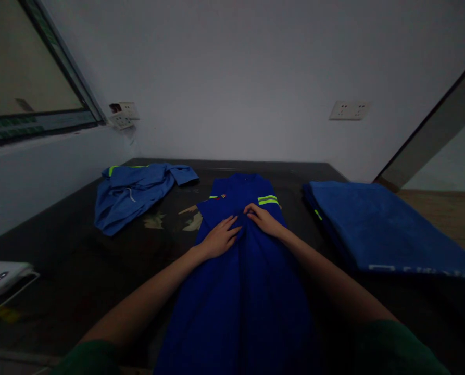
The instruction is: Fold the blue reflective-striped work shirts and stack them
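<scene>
A dark blue work coverall (271, 271) lies lengthwise on the table, its collar at the far end and two long leg parts running toward me. Yellow-green reflective stripes cross its upper part, and one sleeve is folded over the front. My left hand (221, 238) rests on the middle of the coverall, fingers stretched out and slightly apart. Just right of it, my right hand (263, 219) has its fingers bent, with thumb and fingertips closed on the cloth near the centre line. The cloth under both palms is hidden.
The dark table (79, 291) meets a white wall behind. A crumpled lighter blue garment (138, 187) lies at the back left, and a stack of folded blue cloth (388, 224) at the right. A white device (5, 276) with a cable sits at the left edge.
</scene>
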`<state>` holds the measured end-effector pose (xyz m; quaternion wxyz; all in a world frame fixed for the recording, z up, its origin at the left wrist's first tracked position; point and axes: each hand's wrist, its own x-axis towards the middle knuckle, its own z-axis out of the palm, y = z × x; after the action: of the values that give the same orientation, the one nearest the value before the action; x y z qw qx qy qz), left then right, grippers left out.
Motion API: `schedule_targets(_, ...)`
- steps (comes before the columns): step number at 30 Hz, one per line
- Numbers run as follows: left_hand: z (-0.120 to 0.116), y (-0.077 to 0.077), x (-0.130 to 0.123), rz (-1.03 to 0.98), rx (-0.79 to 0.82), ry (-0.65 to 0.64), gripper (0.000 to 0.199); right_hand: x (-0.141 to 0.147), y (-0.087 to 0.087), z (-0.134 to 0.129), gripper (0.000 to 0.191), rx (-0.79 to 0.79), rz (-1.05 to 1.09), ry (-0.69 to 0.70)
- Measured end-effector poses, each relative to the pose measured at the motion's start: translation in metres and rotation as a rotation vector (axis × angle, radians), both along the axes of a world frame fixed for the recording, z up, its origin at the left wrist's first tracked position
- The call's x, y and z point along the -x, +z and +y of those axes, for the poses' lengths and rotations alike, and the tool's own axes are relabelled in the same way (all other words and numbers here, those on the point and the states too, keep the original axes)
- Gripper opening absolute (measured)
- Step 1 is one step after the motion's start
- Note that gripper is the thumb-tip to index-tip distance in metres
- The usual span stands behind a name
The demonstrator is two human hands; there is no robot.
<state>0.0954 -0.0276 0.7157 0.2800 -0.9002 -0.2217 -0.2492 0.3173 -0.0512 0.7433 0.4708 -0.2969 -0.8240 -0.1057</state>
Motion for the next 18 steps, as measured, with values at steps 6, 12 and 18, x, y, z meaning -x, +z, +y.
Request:
schedule_targets(6,-0.014,-0.001,0.003,-0.017,-0.103,-0.106,0.025,0.014,-0.003,-0.001,0.016,-0.016,-0.084,-0.211)
schedule_targets(12,-0.028,-0.001,-0.006,-0.139,-0.028,-0.067,0.013,0.025,-0.007,-0.009,0.018,-0.038,-0.17,-0.425)
schedule_targets(18,-0.023,-0.003,-0.006,-0.127,0.062,-0.149,0.007,0.031,-0.004,-0.008,0.018,-0.104,-0.21,-0.449)
